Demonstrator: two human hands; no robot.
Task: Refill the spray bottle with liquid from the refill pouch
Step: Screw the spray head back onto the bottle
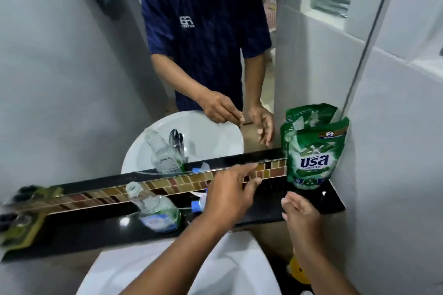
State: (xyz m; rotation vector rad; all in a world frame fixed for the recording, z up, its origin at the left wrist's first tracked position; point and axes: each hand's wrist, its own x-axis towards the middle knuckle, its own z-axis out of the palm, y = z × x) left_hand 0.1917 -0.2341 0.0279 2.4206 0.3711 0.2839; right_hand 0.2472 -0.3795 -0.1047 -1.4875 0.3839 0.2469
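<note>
Both hands hovering over black shelf (333,201), fingers loosely spread, holding nothing: left hand (233,193) beside uncapped spray bottle (155,208), right hand (303,213) just below green refill pouch (311,163).

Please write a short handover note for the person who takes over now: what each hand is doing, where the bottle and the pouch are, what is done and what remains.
Left hand: empty, fingers spread, above the black shelf between bottle and pouch.
Right hand: empty, open, just below the pouch, not touching it.
Spray bottle: on the shelf, tilted, no spray head on its open neck; only a little liquid shows at the bottom.
Spray head: beside the bottle, partly hidden by the left hand.
Refill pouch: green, upright in the right corner against the wall and mirror. Whether it is opened, I cannot tell.
Done: spray head removed.
Left: pick up the pouch, pour into the bottle, refit the head.
</note>
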